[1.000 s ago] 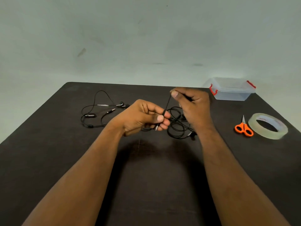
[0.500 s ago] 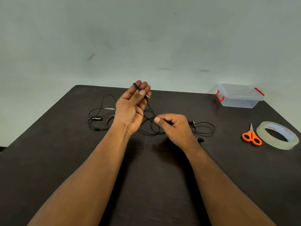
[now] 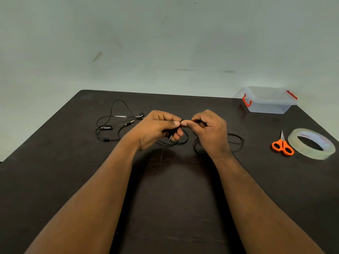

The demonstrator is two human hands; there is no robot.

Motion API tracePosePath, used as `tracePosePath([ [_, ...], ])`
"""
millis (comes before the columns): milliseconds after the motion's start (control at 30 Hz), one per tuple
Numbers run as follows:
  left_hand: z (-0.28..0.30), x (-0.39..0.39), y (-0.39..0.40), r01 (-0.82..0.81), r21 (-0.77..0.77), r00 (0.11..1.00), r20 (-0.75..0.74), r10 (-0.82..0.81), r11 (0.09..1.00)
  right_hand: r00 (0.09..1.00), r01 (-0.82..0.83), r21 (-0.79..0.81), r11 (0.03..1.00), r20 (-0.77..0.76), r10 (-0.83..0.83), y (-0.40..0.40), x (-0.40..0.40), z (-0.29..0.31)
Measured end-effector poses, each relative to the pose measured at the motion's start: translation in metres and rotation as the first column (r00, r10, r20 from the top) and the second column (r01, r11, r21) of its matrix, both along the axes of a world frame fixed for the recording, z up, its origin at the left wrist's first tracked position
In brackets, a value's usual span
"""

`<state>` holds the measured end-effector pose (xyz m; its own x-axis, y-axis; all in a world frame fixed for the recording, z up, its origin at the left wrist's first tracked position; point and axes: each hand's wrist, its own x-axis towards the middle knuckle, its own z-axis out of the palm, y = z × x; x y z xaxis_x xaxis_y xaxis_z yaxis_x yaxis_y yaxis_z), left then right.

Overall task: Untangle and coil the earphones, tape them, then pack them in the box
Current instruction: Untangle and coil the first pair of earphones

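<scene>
Both hands meet above the middle of the dark table (image 3: 55,180), thumbs almost tip to tip; the left hand (image 3: 156,129) has its fingers curled around a black earphone cable (image 3: 181,142), pinching it between thumb and forefinger, with the small metal plug (image 3: 170,138) poking out beneath its lower fingers; the right hand (image 3: 211,131) pinches the same cable just beside the left thumb, its other fingers curled in; slack loops of the cable lie on the table under and between the hands and spread out past the right wrist; a second pair of earphones (image 3: 113,125) lies loose on the table to the left, apart from the hands; far to the right sit orange-handled scissors (image 3: 282,145), just beside a roll of clear tape (image 3: 311,143); a clear plastic box (image 3: 267,100) with red latches stands at the far right corner.
</scene>
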<state>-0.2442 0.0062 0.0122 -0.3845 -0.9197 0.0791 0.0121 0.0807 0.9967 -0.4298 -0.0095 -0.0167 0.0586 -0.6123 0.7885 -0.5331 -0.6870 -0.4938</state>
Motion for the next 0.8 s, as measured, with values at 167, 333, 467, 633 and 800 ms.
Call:
tracePosePath([
  [167,0.001,0.007,0.001,0.157,0.157,0.985,0.048,-0.166,0.975,0.999,-0.014,-0.021,1.000,0.037,0.015,-0.005,-0.006,0.002],
  [333,0.000,0.012,0.000,0.319,0.166,0.945,-0.137,-0.298,0.933,0.999,-0.013,0.040,0.999,0.030,0.012,-0.003,0.002,0.001],
  [467,-0.001,0.011,0.001,0.359,0.090,0.855,-0.432,-0.288,0.929,0.999,0.024,0.127,0.992,-0.026,-0.021,0.003,0.014,-0.001],
  [633,0.002,-0.005,-0.007,0.042,0.087,0.560,-0.827,0.049,0.995,0.991,-0.061,0.208,0.976,-0.102,0.083,0.012,0.028,-0.002],
  [800,-0.007,0.007,-0.019,-0.488,0.161,0.594,-0.658,0.462,0.858,0.965,-0.170,0.137,0.976,-0.179,0.193,0.017,0.032,-0.001],
])
